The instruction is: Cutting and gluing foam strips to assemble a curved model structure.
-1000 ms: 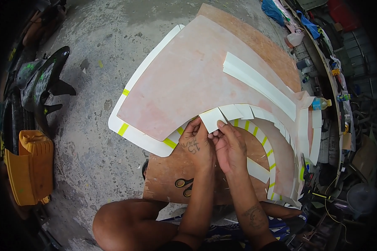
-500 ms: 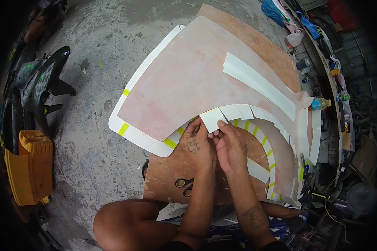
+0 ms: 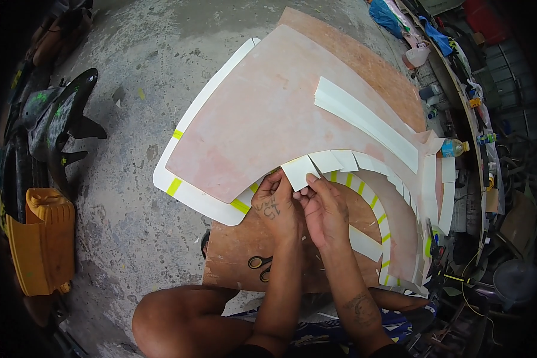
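Together, our left hand (image 3: 274, 206) and right hand (image 3: 325, 209) pinch a white paper tab (image 3: 299, 172) at the pink curved panel (image 3: 268, 119) edge.

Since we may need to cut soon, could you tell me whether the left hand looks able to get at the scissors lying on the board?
Probably yes. The scissors lie uncovered on the brown board, just below the left hand, with nothing between them. The hand would first have to let go of the white tab that both hands pinch.

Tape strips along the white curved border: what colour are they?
Yellow-green, seen in the head view: short tape strips cross the white curved border at intervals.
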